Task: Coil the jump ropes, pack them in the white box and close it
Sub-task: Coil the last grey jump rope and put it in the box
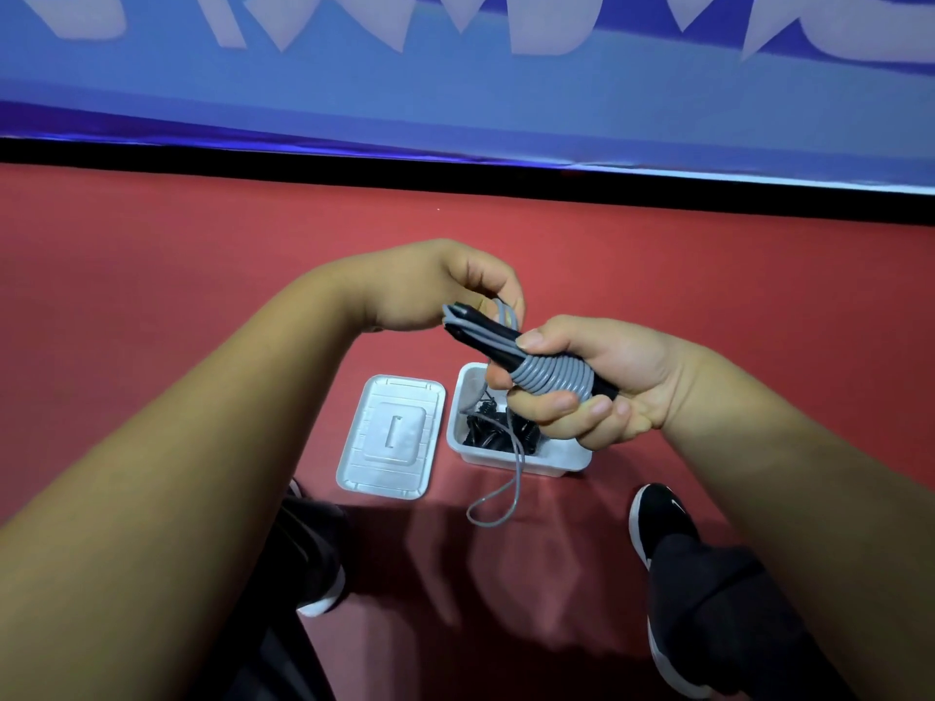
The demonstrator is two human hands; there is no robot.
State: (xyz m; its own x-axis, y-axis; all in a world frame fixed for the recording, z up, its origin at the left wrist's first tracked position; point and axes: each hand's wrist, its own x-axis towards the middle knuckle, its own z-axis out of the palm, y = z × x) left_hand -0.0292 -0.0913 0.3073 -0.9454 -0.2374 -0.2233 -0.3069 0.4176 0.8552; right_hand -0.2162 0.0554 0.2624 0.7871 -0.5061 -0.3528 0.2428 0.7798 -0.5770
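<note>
White letter bottoms on the blue banner [455, 93], cropped and unreadable; swoosh mark on black shoe [657, 518]

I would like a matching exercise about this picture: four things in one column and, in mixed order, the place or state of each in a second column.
Things:
1. grey jump rope
2. lid
3. white box
4. left hand

Places or states:
a. open on the red floor, black rope inside
b. pinches the grey rope near the handle tips
c. wound around black handles held in the right hand
d. lies flat, left of the box

Pairs: 1-c, 2-d, 3-a, 4-b
</note>
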